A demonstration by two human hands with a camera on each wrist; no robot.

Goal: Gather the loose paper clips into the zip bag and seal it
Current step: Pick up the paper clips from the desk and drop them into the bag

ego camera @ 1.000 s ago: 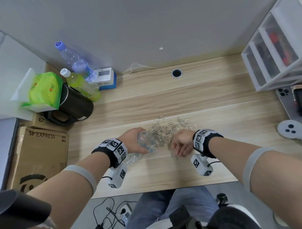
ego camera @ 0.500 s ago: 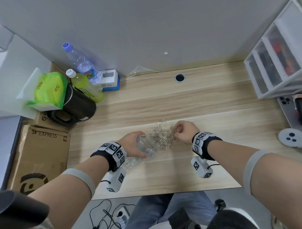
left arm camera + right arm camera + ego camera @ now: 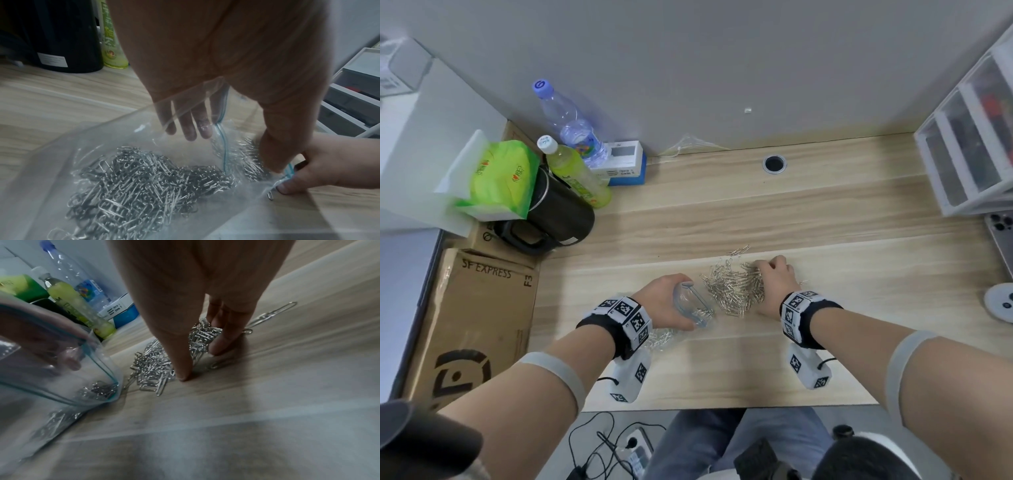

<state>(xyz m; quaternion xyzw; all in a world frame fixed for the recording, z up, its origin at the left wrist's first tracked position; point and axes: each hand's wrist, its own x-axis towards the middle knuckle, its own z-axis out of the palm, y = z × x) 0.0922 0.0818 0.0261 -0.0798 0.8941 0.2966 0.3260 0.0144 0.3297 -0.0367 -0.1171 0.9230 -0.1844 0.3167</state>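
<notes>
A heap of silver paper clips [image 3: 732, 291] lies on the wooden desk [image 3: 756, 370] between my hands. My left hand [image 3: 659, 301] grips the clear zip bag [image 3: 690, 305] by its blue-lined rim and holds the mouth open toward the heap. The bag [image 3: 144, 146] holds many clips [image 3: 144, 186]. My right hand [image 3: 774, 282] sits on the heap's right side. Its thumb [image 3: 180, 366] presses the desk and its curled fingers [image 3: 222, 340] close round a bunch of clips [image 3: 199, 337]. More loose clips [image 3: 152, 371] lie just before the bag's mouth [image 3: 98, 369].
A black kettle [image 3: 558, 216], a green bottle [image 3: 575, 174], a water bottle [image 3: 571, 123] and a blue-white box [image 3: 625, 164] stand at the back left. White drawers [image 3: 969, 137] and a phone [image 3: 1001, 236] sit at the right. A cable hole [image 3: 774, 163] is at the back.
My right hand moved from the heap's near side to its far right edge and curled into it. The clips are bunched closer to the bag. The left hand kept hold of the bag.
</notes>
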